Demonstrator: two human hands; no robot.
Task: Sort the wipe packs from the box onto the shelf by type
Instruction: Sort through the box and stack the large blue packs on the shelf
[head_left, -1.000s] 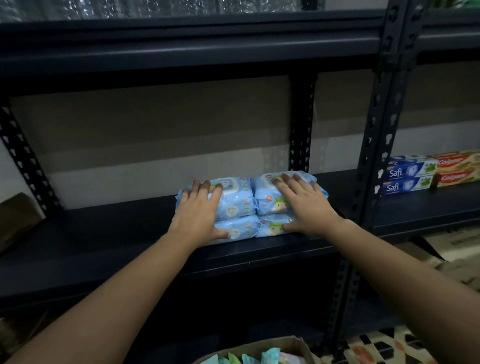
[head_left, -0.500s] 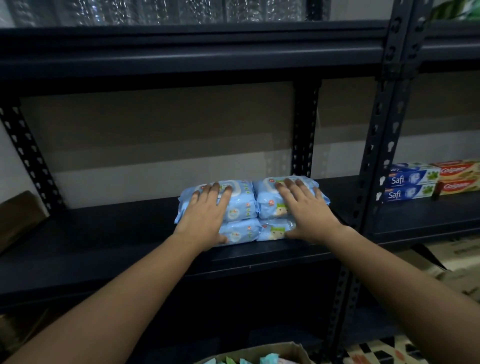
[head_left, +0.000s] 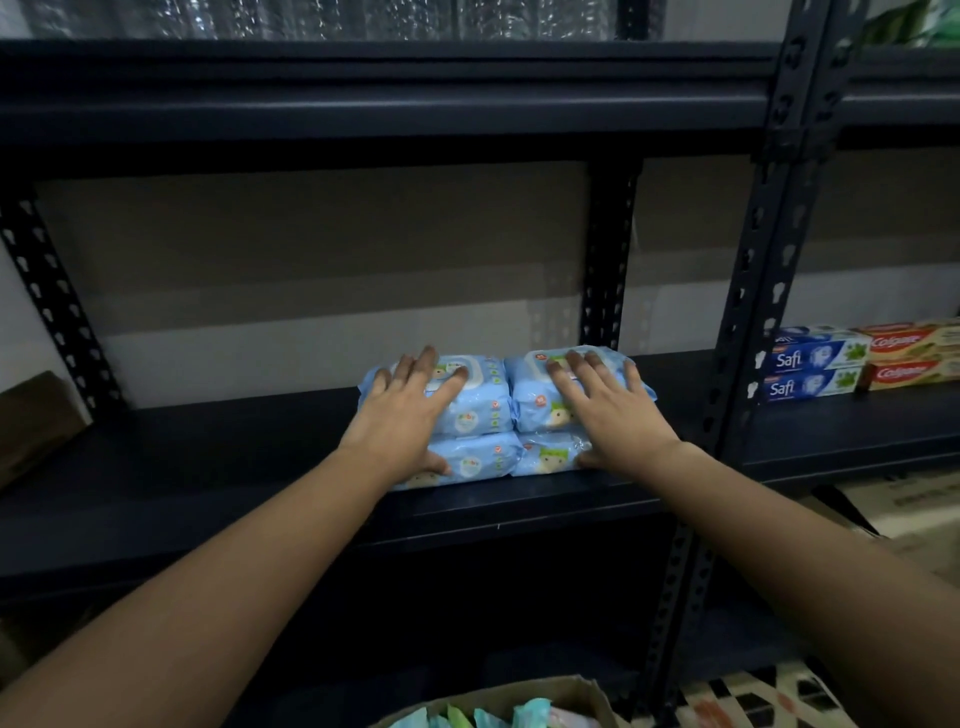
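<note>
Resting spread fingers, left hand (head_left: 410, 415) and right hand (head_left: 610, 415) cover 4 wipe packs (head_left: 480, 415) lying lengthwise front-to-back.

Open shelf bay to the left, packs and post to the right

The shelf (head_left: 218, 467) lies bare from the blue wipe packs (head_left: 483, 415) leftward to the brown item (head_left: 36, 426) at the far edge, with tall headroom under the upper shelf (head_left: 363, 109). Rightward, the perforated upright post (head_left: 748, 332) blocks sideways passage; beyond it stand toothpaste boxes (head_left: 857, 358). Below, the cardboard box (head_left: 519, 699) stands open-topped.
</note>
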